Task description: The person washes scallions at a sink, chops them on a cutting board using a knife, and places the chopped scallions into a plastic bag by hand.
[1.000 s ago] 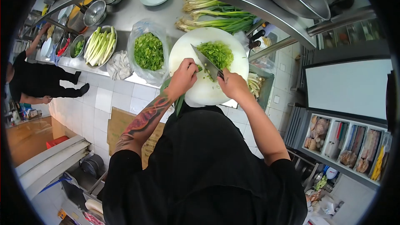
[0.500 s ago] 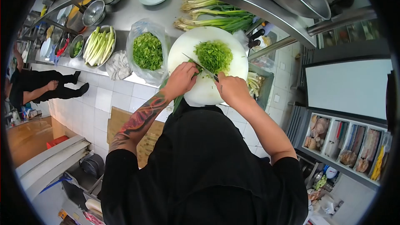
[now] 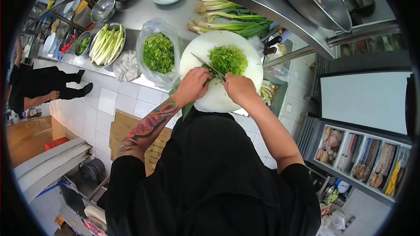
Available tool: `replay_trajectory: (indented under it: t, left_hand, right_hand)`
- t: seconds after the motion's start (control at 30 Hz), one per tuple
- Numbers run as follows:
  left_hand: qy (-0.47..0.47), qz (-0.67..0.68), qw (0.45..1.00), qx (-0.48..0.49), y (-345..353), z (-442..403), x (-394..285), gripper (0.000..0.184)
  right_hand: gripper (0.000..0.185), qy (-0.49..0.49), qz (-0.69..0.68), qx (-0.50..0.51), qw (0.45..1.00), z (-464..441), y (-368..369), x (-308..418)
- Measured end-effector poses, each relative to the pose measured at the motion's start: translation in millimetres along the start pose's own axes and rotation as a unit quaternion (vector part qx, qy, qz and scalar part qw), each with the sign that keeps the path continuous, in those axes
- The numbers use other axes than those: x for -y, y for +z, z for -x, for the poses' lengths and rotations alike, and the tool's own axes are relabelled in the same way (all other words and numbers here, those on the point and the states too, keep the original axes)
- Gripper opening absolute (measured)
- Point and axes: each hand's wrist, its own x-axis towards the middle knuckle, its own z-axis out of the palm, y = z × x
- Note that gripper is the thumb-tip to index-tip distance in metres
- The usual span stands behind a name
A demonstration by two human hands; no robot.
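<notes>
Above the white board (image 3: 221,98), right hand (image 3: 240,89) grips the knife (image 3: 208,65), more edge-on than one second ago; left hand (image 3: 194,84) clamps leaves (image 3: 188,109).

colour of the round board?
The board is white, seen best in the head view.

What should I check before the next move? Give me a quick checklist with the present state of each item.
1. Right hand gripping the knife by its handle: ok.
2. Left hand on the green leaves: ok, holding them at the board's left side.
3. Left fingers safely clear of the edge: cannot tell; they are close to the blade and the gap is hidden.
4. Leaves wholly on the cutting board: not ok, ends hang past its near-left edge.
5. Chopped greens contained on the board: ok, heaped beyond the knife.
6. Plastic bag open: ok, chopped greens show inside.
</notes>
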Motion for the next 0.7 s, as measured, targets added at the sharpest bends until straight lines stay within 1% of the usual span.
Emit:
replay_trajectory:
  t: [0.1,0.2,0.3,0.4,0.53,0.6,0.7]
  left_hand:
    - [-0.003,-0.001,1.000,0.001,5.3,2.3,3.6,0.030]
    - [-0.006,0.013,1.000,-0.014,3.3,2.4,1.2,0.030]
    - [0.004,0.011,1.000,-0.013,2.0,2.0,1.6,0.029]
    - [0.003,0.006,1.000,-0.028,-0.6,1.2,-1.6,0.025]
    - [0.014,0.003,0.999,-0.036,-0.2,2.6,0.7,0.025]
    - [0.012,0.006,0.999,-0.031,1.0,2.2,0.5,0.024]
    - [0.007,0.008,0.999,-0.052,2.1,3.1,-0.3,0.024]
  right_hand:
    - [0.024,0.005,0.012,0.031,0.999,16.8,-20.5,10.1]
    - [0.025,0.013,0.003,0.014,1.000,-8.5,12.8,-5.5]
    - [0.024,0.006,0.006,0.038,0.999,8.7,-24.0,10.2]
    - [0.024,0.026,0.012,0.038,0.999,-3.3,3.7,4.6]
    - [0.026,0.014,-0.002,0.037,0.999,-3.2,-10.9,6.2]
    - [0.028,0.008,0.021,0.035,0.999,2.4,-10.8,6.1]
    - [0.030,0.044,-0.001,0.065,0.997,-21.5,3.2,-9.2]
